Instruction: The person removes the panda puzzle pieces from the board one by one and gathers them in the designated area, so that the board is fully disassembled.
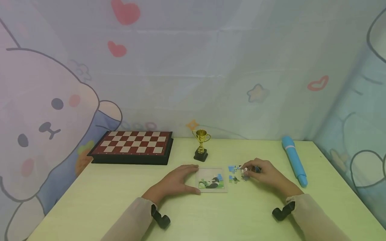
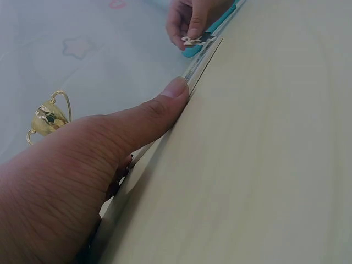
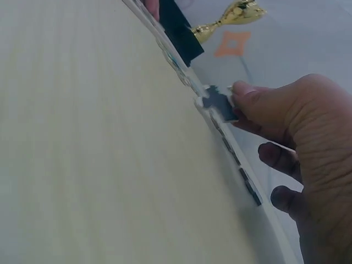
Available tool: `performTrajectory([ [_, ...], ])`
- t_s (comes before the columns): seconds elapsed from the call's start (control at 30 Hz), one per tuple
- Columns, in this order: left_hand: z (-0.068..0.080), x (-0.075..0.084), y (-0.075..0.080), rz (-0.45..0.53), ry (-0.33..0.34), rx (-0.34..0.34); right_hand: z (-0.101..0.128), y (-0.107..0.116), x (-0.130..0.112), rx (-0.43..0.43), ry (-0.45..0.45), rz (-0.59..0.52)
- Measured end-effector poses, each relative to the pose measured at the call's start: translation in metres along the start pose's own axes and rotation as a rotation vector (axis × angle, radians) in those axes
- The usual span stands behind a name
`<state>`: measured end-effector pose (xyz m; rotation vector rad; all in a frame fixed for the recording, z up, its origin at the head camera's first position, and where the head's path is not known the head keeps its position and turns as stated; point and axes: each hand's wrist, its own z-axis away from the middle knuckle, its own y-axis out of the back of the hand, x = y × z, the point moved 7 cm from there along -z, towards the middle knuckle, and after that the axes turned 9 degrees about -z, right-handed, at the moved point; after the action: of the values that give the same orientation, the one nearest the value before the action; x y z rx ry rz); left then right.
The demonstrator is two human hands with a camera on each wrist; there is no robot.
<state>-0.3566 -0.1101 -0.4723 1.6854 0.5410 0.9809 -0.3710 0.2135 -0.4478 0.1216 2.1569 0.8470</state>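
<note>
A white-rimmed puzzle frame (image 1: 226, 184) lies on the table, its picture of a panda on green partly filled in. My left hand (image 1: 175, 180) holds it at its left side, thumb at the near corner and fingers at the far corner. To its right, several loose jigsaw pieces (image 1: 233, 179) lie in a small group. Over that group, my right hand (image 1: 268, 172) pinches one puzzle piece (image 3: 219, 103) between thumb and fingertips. In the right wrist view this piece is raised and tilted, with a dark face showing.
A small gold trophy cup (image 1: 201, 144) on a black base stands just behind the frame. At the back left lies a red-and-white checkered board box (image 1: 132, 143). A blue stick-shaped object (image 1: 295, 161) lies near the right edge. A printed cloth (image 1: 193, 67) hangs behind the table.
</note>
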Motion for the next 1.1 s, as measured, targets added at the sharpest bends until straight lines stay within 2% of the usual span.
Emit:
performTrajectory([
  [0.17,-0.0005,-0.0012,-0.0019,0.002,0.007,-0.01,0.0041,-0.0001,0.0027,-0.026,-0.004,0.023],
  [0.53,-0.0011,-0.0022,-0.0028,0.008,0.002,-0.006,0.0034,-0.0035,0.003,-0.057,0.056,0.049],
  [0.9,-0.0012,-0.0036,-0.0032,0.004,0.007,-0.006,0.0028,-0.0047,-0.0013,-0.051,0.111,0.054],
  [1.1,-0.0008,-0.0027,-0.0027,0.008,0.016,-0.012,0.0022,-0.0046,-0.0028,-0.057,0.101,0.051],
])
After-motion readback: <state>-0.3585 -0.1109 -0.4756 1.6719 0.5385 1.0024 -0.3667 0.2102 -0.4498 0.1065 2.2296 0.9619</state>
